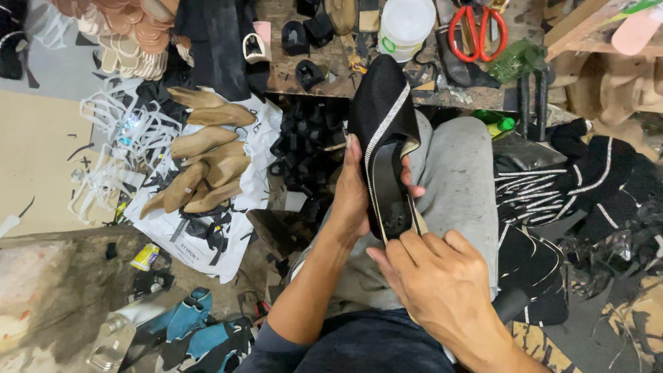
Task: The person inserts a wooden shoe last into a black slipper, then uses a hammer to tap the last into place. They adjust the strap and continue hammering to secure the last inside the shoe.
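Hands (356,197) (438,276) hold black shoe (384,117), apparently over knee.

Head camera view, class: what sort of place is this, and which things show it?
Probably a shoemaking workshop. The left hand and right hand hold a black shoe upper, wooden shoe lasts lie on the floor, and red scissors rest on the cluttered bench.

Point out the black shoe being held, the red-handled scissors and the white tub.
black shoe (384,103), head view, on the black toe part of the upper.
red-handled scissors (464,31), head view, on the left red handle loop.
white tub (404,24), head view, on its lid.
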A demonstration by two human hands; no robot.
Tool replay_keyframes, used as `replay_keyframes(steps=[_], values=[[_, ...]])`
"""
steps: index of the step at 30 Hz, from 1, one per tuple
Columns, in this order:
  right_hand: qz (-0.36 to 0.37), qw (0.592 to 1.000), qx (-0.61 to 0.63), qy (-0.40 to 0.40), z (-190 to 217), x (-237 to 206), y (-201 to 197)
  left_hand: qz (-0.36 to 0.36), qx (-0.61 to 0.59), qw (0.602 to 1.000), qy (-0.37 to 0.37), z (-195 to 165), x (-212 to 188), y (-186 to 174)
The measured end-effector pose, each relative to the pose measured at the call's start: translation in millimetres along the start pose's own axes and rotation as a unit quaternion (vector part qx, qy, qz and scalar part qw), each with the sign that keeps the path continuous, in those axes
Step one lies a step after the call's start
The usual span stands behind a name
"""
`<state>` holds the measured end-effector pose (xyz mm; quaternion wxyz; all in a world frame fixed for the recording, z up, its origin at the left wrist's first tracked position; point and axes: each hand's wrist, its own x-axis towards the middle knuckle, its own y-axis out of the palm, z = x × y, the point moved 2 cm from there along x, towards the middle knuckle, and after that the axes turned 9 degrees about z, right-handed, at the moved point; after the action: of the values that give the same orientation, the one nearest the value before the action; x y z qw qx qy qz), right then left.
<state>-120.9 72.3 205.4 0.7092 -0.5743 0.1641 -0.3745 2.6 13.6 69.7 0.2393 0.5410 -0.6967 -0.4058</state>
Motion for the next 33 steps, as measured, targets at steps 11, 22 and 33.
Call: replay_keyframes(steps=[11,22,33], values=[[-0.012,0.895,0.349,0.279,-32,-9,27,0.022,-0.128,0.991,0.022,-25,12,-17],[-0.001,0.611,0.754,0.240,-50,-7,71,0.130,-0.163,0.978,0.005,-9,-8,-1],[0.003,0.578,0.773,0.261,-52,-5,70,0.120,-0.214,0.967,0.071,8,-1,-11]])
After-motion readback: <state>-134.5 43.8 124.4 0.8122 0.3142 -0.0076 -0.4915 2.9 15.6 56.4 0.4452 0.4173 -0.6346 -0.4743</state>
